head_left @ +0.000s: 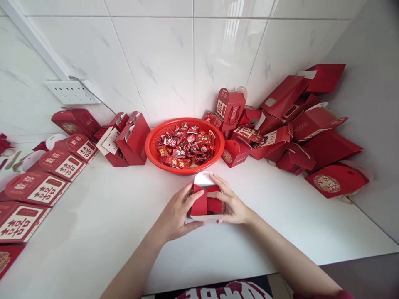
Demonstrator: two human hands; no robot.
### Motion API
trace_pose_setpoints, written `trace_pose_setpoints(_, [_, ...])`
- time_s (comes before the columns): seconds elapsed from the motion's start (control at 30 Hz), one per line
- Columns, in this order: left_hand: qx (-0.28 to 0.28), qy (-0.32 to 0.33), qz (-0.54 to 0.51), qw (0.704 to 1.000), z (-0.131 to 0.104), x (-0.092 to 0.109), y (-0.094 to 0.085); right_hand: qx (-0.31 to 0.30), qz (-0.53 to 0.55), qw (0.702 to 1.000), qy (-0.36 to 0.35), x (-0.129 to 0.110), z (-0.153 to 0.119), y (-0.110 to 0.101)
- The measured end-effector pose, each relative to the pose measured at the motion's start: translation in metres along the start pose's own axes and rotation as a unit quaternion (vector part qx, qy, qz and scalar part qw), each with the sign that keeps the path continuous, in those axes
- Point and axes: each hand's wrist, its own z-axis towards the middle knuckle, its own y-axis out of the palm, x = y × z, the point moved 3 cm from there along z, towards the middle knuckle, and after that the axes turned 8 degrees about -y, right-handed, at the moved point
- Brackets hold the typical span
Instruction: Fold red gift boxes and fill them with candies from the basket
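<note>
A small red candy box (pixel 199 204) with white inner flaps stands on the white table in front of me. My left hand (pixel 177 214) wraps round its left side, fingers on the red top flap. On the right side my right hand (pixel 232 203) grips the box, with fingers reaching over the other red flap. The box's rounded white flap (pixel 204 178) stands up at the back. Its contents are mostly hidden by the flaps and fingers. Just behind the box is a red plastic basket (pixel 149 155) full of wrapped candies (pixel 187 143).
A row of red gift boxes (pixel 59 166) lines the left side of the white table (pixel 109 220). More boxes (pixel 134 139) stand left of the basket. A loose pile of red boxes (pixel 280 141) fills the right back. A power socket (pixel 73 92) with a cable is on the tiled wall.
</note>
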Motion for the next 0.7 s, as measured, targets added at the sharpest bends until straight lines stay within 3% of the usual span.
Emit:
trace_pose_setpoints(0.17, [0.022, -0.036, -0.018, 0.999, 0.001, -0.008, 0.000, 0.060, 0.080, 0.990, 0.103, -0.005, 0.000, 0.010])
trace_pose_setpoints(0.3, [0.054, -0.073, -0.071, 0.993, 0.002, -0.008, 0.002, 0.110, 0.208, 0.955, 0.180, -0.003, -0.002, 0.020])
trace_pose_setpoints(0.43, [0.059, -0.098, -0.168, 0.979, 0.003, -0.010, 0.006, 0.116, 0.269, 0.943, 0.160, -0.005, -0.001, 0.020])
trace_pose_setpoints(0.7, [0.050, -0.100, -0.151, 0.982, 0.004, -0.019, 0.011, 0.074, 0.141, 0.985, 0.068, -0.013, 0.002, 0.006])
